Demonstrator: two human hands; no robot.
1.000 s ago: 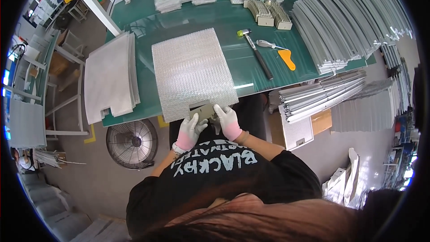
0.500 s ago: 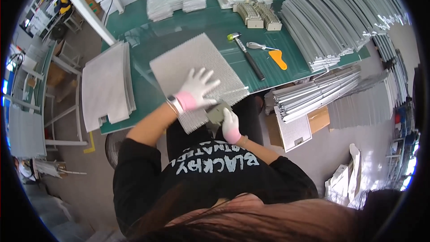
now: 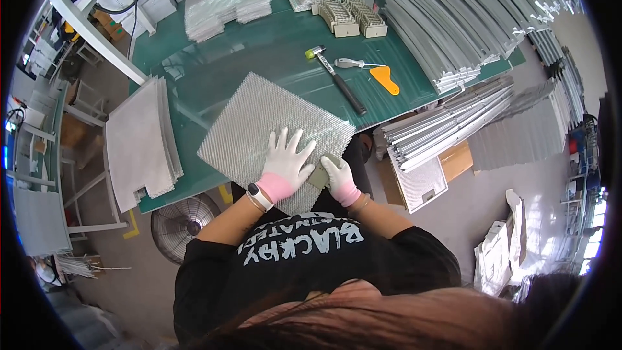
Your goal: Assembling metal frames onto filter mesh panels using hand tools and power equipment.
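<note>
A grey metal mesh panel (image 3: 249, 116) lies turned at an angle, partly on the green table and partly jutting over its front edge toward me. My left hand (image 3: 285, 162), in a white glove with a pink cuff, rests flat on the mesh with its fingers spread. My right hand (image 3: 339, 178), gloved alike, grips a small flat olive-green plate (image 3: 319, 177) at the panel's near right edge. The plate's lower part and whatever it touches underneath are hard to make out.
A hammer (image 3: 340, 84), a screwdriver (image 3: 353, 63) and an orange scraper (image 3: 385, 80) lie beyond the panel. Stacked sheets (image 3: 139, 142) stand at the left, metal strips (image 3: 447, 32) at the right. Beige slotted blocks (image 3: 350, 18) sit at the back. A floor fan (image 3: 184, 220) stands below the table.
The mesh panel has turned anticlockwise. My left hand now points more straight ahead, and my right hand with the green plate is closer against the panel's right edge. The view has shifted slightly.
</note>
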